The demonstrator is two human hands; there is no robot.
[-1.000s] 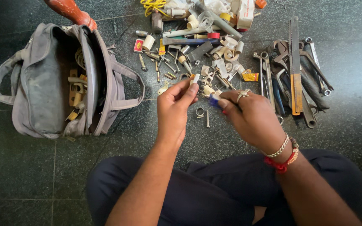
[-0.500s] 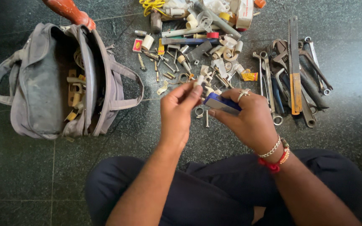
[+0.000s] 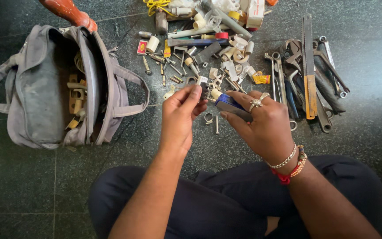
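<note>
My right hand [image 3: 261, 121] grips a small blue box-shaped object [image 3: 229, 105] with a pale tip, held over the dark stone floor. My left hand [image 3: 180, 115] is raised beside it, thumb and fingertips pinching a tiny whitish piece [image 3: 202, 81] close to the blue object's tip. Both hands hover above a scatter of small fittings, screws and a metal ring [image 3: 208, 117]. I sit cross-legged in dark trousers [image 3: 208, 199]; my right wrist carries a silver chain and a red bead bracelet.
An open grey tool bag [image 3: 54, 88] with brass fittings inside lies at the left. Spanners, pliers and a long file [image 3: 308, 66] lie at the right. Pipes, tape rolls and small boxes [image 3: 208, 31] fill the far middle. An orange-brown object [image 3: 69, 11] sits at the top left.
The blue object has come further out of my right hand, turned toward the left. My left fingers shifted from beside it up to its tip, pinching the small piece.
</note>
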